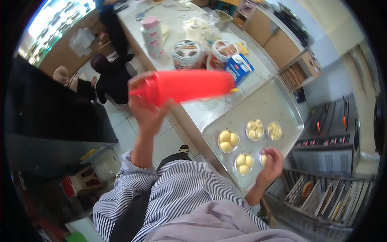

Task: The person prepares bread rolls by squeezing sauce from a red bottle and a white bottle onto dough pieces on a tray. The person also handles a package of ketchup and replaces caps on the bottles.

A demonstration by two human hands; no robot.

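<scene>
My left hand [147, 109] grips a red plastic squeeze bottle [193, 85] by its cap end, raised and lying sideways, with its nozzle toward the left. The bottle is slightly blurred. At the right, my right hand [272, 167] curls its fingers around the edge of a paper cup of dough [263, 159], which it partly covers. This cup is on a large metal tray [225, 121] with several other paper cups of dough balls [243, 164]. Two cups at the back, one a cup with pale topping [254, 129], have pale piped topping on the dough.
Beyond the tray, the counter [135, 20] holds a pink-capped bottle [152, 38], two tubs [187, 54] and a blue carton [239, 67]. An oven [326, 125] and a rack of trays [330, 197] stand at the right. Other people [113, 76] are on the left.
</scene>
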